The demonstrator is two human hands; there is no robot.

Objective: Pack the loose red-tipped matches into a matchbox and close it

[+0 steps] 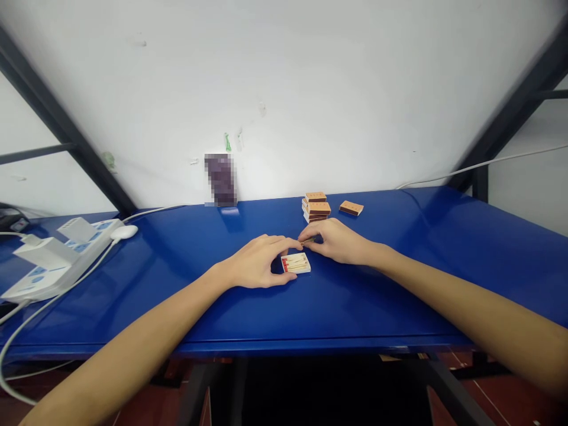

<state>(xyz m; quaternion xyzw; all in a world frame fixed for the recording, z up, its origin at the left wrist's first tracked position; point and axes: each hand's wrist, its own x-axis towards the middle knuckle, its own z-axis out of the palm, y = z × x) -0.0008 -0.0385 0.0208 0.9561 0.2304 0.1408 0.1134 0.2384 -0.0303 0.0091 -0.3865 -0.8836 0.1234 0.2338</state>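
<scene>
A white matchbox tray (303, 271) lies on the blue table, filled with red-tipped matches (294, 262). My left hand (257, 262) is curved around its left end, thumb along the near edge and fingers at the far edge. Just beyond the tray, my right hand (337, 241) pinches a small, thin, tan thing (307, 241); the fingers mostly hide it, so its kind cannot be told. My left index fingertip is close to that pinch. Behind my right hand stands a stack of orange-topped matchboxes (318, 208), with a single matchbox (351, 207) lying to its right.
White power strips (66, 260) with plugs, cables and a round white charger (124, 232) occupy the left side. A blurred-out dark purple item (220, 180) leans against the white wall. The table's front edge (310, 343) runs below my hands; dark metal posts flank it.
</scene>
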